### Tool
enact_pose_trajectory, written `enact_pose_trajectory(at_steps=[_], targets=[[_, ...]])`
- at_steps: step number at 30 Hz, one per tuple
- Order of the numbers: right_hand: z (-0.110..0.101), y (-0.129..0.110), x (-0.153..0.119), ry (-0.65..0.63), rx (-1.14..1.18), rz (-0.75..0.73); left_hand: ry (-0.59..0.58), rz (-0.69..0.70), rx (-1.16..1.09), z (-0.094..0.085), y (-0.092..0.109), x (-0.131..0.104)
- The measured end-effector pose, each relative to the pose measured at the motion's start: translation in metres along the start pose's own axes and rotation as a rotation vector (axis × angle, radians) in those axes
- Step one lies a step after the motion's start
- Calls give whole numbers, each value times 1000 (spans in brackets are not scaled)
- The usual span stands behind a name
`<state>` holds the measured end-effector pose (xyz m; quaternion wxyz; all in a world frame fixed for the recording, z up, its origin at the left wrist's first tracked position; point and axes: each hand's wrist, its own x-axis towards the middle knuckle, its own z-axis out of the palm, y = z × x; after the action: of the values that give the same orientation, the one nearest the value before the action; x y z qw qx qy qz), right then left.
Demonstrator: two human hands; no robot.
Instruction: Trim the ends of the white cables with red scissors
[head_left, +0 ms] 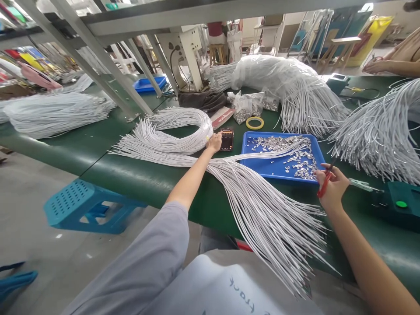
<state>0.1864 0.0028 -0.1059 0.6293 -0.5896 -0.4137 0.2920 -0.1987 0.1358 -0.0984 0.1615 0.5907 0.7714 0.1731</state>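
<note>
My left hand [215, 142] is at the left edge of a dark phone [227, 139] with a lit screen, its fingers curled; whether it grips anything is hidden. Beside it, a looped bundle of white cables [177, 139] lies on the green table. More white cables [262, 201] fan out toward my body and over the table's front edge. My right hand [333, 186] holds red-handled scissors [324, 183] near the right corner of a blue tray [275, 171]. Small metal pieces [303, 164] are scattered in the tray, and a few cable ends rest over them.
Behind the tray are a yellow tape roll [255, 123], bags of metal parts [243, 107] and a plastic-wrapped cable bundle [272, 72]. A green device [402, 203] stands right. Metal frame bars cross the upper left. Another person's hand [376, 65] shows at far right.
</note>
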Motion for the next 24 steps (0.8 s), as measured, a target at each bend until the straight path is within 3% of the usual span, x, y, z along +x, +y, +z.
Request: enact_pose_trajectory(at_steps=[24], targets=[[1, -2, -2, -4, 11, -8, 6, 11, 34, 1, 0, -2]])
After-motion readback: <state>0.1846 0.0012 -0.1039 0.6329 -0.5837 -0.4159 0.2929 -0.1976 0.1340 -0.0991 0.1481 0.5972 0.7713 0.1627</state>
